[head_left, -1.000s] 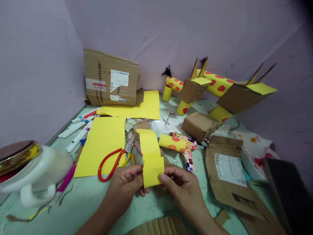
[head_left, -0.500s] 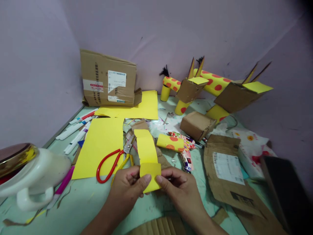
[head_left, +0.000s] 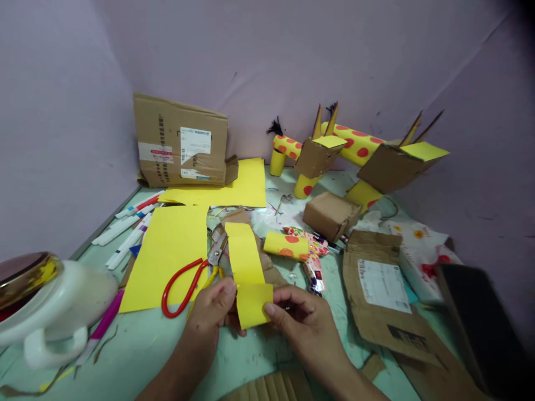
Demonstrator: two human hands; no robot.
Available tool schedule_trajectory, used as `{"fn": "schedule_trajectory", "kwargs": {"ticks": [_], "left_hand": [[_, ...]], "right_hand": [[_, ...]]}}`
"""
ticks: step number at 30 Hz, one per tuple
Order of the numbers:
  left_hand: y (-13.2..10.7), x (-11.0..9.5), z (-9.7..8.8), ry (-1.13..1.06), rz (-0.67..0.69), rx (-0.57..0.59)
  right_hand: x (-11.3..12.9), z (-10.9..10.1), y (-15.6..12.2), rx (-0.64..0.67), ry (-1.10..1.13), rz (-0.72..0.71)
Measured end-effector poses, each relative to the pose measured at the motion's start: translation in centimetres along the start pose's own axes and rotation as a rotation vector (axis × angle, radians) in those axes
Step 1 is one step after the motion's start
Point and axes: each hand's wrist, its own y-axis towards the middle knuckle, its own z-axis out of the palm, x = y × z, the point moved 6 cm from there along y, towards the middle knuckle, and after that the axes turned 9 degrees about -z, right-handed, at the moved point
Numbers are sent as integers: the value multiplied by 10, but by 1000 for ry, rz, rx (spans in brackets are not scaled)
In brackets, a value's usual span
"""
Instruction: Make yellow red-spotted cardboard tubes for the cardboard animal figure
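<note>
A yellow paper strip [head_left: 254,305] is bent over at its near end, while its longer part stretches away over the tabletop. My right hand [head_left: 298,314] pinches the right edge of the bent part, thumb on top. At the left edge, by the bend, my left hand [head_left: 215,305] grips the strip, its fingers partly hidden behind the paper. Scissors [head_left: 184,292] with one red and one yellow handle lie just left of the strip, partly over a yellow sheet [head_left: 171,245]. Beyond my right hand rests a yellow tube with orange spots [head_left: 286,246].
Two spotted giraffe-like figures with cardboard heads [head_left: 317,156] stand at the back right, near a small cardboard box [head_left: 332,214]. A larger carton [head_left: 181,145] leans at the back left. Markers [head_left: 129,239], a white mug [head_left: 75,306], torn cardboard [head_left: 371,295] and a dark phone-like slab [head_left: 476,323] surround the work.
My left thumb has slid from the middle of the bent paper to its upper left edge. My right hand keeps its pinch. The view has shifted slightly.
</note>
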Motion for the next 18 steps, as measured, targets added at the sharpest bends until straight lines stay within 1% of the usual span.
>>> {"fn": "schedule_trajectory", "kwargs": {"ticks": [2,3,7,11,13,14,15,16,17,18], "left_hand": [[0,-3,5,26,14,47],[-1,-4,6,29,12,52],[-4,-3,7,27,-13,-18],[-1,4,5,3,-4,0],[2,5,1,-7,-16,-8],[4,3,-2,-7,-16,-33],[5,-1,-6,3,1,-76],[5,-9,-11,34,39,-136],[5,-20,-16,85,96,-203],[3,-32,-20,154,169,-275]], "right_hand": [[-2,0,-1,-14,-6,23],[-2,0,-1,-16,-4,33],[-4,0,-1,-4,-5,56],[-3,2,-1,15,-24,28],[3,4,-1,46,-31,-36],[8,4,0,75,-37,-91],[15,2,0,97,-55,-159],[23,-2,1,89,-84,-235],[31,-10,3,40,-128,-304],[38,-23,5,-53,-186,-353]]}}
